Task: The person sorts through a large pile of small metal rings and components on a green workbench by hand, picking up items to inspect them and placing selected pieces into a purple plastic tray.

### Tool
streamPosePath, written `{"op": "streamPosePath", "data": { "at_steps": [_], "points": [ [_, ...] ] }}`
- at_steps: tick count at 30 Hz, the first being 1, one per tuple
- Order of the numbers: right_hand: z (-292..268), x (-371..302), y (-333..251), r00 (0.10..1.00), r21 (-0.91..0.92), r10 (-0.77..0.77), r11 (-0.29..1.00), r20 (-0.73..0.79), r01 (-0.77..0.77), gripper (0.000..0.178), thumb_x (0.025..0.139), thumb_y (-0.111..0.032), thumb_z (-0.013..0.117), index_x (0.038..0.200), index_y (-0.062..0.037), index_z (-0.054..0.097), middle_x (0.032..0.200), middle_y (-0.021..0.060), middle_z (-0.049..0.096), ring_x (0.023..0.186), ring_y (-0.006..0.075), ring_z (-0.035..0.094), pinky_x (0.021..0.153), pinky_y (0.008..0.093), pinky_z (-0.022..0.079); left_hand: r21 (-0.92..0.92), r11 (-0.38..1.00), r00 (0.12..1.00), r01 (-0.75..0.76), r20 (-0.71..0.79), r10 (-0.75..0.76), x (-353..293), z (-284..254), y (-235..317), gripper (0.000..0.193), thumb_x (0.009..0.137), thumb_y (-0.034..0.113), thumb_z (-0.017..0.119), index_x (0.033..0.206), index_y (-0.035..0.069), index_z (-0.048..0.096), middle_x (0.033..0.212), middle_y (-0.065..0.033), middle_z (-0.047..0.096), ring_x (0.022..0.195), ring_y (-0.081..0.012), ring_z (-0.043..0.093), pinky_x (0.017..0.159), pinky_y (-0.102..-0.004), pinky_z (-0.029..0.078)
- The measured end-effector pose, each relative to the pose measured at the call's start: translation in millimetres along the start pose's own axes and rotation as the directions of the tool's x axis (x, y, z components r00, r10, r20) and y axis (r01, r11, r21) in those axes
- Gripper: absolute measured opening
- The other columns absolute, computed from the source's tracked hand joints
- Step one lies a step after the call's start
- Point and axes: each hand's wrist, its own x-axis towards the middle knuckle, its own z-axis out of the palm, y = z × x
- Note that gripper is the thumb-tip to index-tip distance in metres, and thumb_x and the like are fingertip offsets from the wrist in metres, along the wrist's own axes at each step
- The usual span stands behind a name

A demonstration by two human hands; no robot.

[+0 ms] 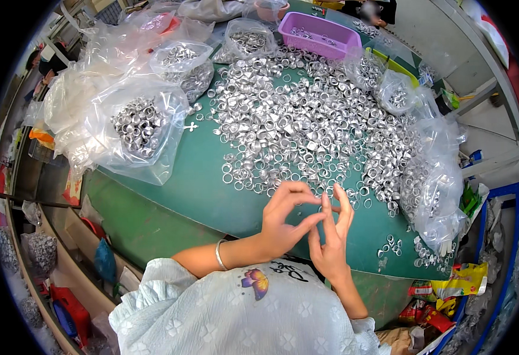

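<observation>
Green table (194, 198): spans the frame's middle, as I watch remotely.
Ring pile (289, 118): silvery, upper centre, just above the fingers (327, 208); long axis slants toward lower right, its rings (263, 143) facing every way.
Hands: left hand (283, 220) and right hand (332, 241), centre, the right nearer the pile.
Fingertips: bunched together; I cannot tell whether they pinch anything.

From my remote post I can read no text cleanly. Dark, script-like lettering (292, 271) crosses the front of the wearer's pale blue garment (242, 332); I see it only in part. Lower right, a yellow package (471, 279) and red packages (437, 319) bear printing, too small for me to make out.
</observation>
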Motion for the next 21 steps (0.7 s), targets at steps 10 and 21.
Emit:
{"op": "streamPosePath", "data": {
  "at_steps": [10,21],
  "points": [
    [8.1,0.1,1.6,0.998,-0.114,-0.032,0.993,-0.05,0.026,0.054,0.08,0.001,0.051,0.133,0.0031,0.038,0.138,0.0274,0.028,0.119,0.0421,0.035,0.099,0.0488,0.028,0.07,0.992,0.993,-0.109,0.045,0.106,2.2,5.9,2.3,0.023,0.068,-0.008,0.07,0.089,-0.003,0.062,0.091,-0.0109,0.06,0.078,-0.023,0.058,0.067,-0.0302,0.048],
    [17.5,-2.4,17.1,0.986,0.128,-0.153,0.979,-0.066,0.16,0.082,0.078,0.006,0.051,0.145,-0.0231,0.015,0.14,0.028,0.025,0.121,0.0446,0.034,0.1,0.0509,0.027,-0.41,0.833,0.929,0.37,0.182,-0.323,16.0,-3.1,15.4,0.017,0.08,-0.006,0.061,0.097,-0.005,0.063,0.101,-0.0151,0.06,0.091,-0.0193,0.061,0.081,-0.0281,0.053]
  ]
}}
